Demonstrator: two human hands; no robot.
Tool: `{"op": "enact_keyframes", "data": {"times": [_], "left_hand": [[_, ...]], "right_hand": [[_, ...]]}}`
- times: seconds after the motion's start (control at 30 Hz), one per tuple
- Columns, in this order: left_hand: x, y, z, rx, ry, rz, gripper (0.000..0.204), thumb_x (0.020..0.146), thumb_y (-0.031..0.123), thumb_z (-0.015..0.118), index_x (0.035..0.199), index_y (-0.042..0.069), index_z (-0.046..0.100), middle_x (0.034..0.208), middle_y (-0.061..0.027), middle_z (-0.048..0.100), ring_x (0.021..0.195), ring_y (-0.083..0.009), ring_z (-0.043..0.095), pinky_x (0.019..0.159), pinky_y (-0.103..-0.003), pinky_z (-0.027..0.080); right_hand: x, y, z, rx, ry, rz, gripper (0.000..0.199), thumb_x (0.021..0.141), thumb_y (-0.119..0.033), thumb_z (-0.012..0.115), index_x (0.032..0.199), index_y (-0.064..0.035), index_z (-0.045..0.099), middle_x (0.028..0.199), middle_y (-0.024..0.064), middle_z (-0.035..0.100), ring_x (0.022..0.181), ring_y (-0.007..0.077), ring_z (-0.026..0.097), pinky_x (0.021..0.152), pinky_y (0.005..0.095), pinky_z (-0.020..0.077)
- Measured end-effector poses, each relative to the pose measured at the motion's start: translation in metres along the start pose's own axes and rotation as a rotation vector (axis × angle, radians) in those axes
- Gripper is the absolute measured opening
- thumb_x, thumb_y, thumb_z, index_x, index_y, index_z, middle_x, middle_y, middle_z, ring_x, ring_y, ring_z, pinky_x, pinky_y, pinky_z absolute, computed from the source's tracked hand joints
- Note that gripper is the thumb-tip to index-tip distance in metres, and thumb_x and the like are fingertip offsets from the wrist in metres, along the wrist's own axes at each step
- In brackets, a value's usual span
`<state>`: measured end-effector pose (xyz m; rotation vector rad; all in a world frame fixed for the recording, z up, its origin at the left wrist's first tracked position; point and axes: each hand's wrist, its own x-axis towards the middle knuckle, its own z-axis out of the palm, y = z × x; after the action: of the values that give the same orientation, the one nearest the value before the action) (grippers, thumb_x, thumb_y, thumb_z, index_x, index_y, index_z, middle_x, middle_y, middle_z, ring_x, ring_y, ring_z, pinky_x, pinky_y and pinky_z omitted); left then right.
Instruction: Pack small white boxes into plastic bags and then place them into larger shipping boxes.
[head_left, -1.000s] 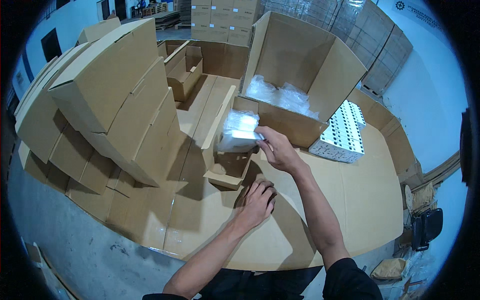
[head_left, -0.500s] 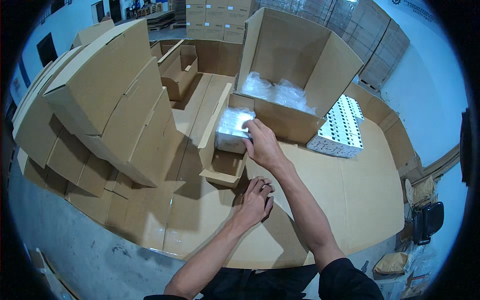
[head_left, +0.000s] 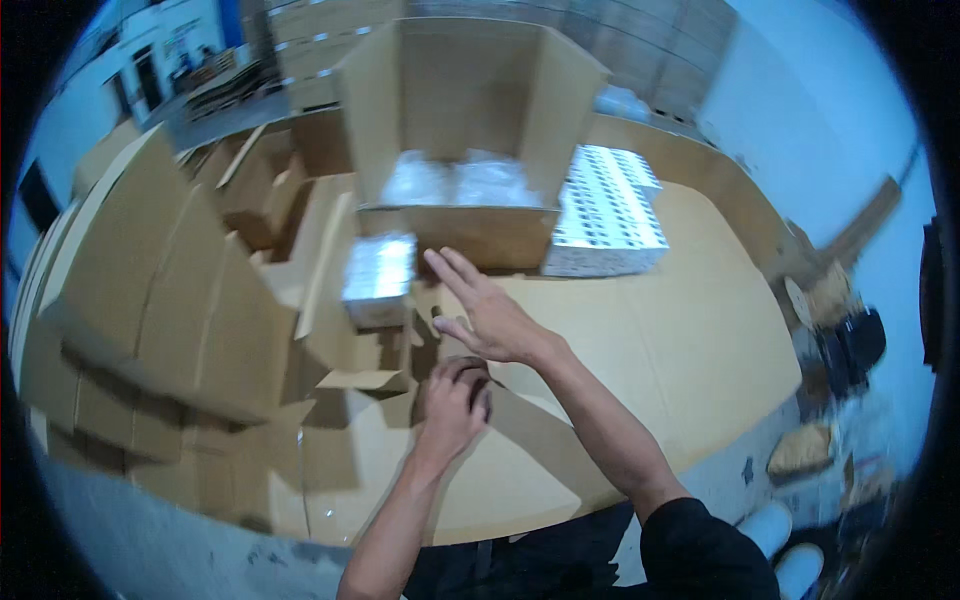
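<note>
A narrow open carton (head_left: 372, 380) lies on the cardboard-covered table, left of both hands. In its far part sits a shiny white block wrapped in clear film (head_left: 380, 270); bare cardboard shows in the near part. My right hand (head_left: 490, 315) hovers right of this carton, fingers stretched and spread, holding nothing. Below it, my left hand (head_left: 455, 405) is beside the carton's near right corner with its fingers curled in. The underside of those fingers is hidden, so anything in them cannot be made out.
A tall open carton (head_left: 470, 80) with film-wrapped bundles (head_left: 460, 180) stands behind. To its right is a block of white boxes with dark marks (head_left: 610, 215). Large folded cartons (head_left: 150, 290) are stacked at left; another open narrow carton (head_left: 260, 195) lies beyond them. Raised cardboard edges rim the table.
My right hand has let go of the film-wrapped block, moved off to its right and opened. The left hand stays curled by the carton. The whole view has turned to the right.
</note>
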<state>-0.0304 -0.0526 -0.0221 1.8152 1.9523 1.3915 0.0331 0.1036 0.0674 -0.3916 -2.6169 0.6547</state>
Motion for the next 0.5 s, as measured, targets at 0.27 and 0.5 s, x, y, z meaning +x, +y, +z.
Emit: {"op": "enact_keyframes", "data": {"times": [0.27, 0.5], "left_hand": [[0.008, 0.019, -0.011, 0.092, -0.124, 0.014, 0.025, 0.080, 0.002, 0.071, 0.105, 0.004, 0.067, 0.122, -0.0137, 0.062, 0.123, -0.0353, 0.055, 0.107, -0.046, 0.042], [0.005, 0.020, -0.009, 0.210, -0.120, -0.026, 0.020, 0.086, -0.001, 0.065, 0.105, 0.000, 0.064, 0.121, -0.0156, 0.060, 0.117, -0.0354, 0.057, 0.101, -0.044, 0.047]], "right_hand": [[-0.105, 0.128, -0.117, -0.187, 0.393, 0.075, 0.038, 0.090, -0.006, 0.066, 0.128, -0.0064, 0.062, 0.087, 0.0116, 0.073, 0.079, 0.0315, 0.071, 0.074, 0.0410, 0.0565], [-0.114, 0.259, -0.223, -0.132, 0.835, 0.372, 0.040, 0.088, -0.001, 0.059, 0.128, -0.0054, 0.060, 0.088, 0.0150, 0.072, 0.079, 0.0313, 0.071, 0.074, 0.0418, 0.0560]]}}
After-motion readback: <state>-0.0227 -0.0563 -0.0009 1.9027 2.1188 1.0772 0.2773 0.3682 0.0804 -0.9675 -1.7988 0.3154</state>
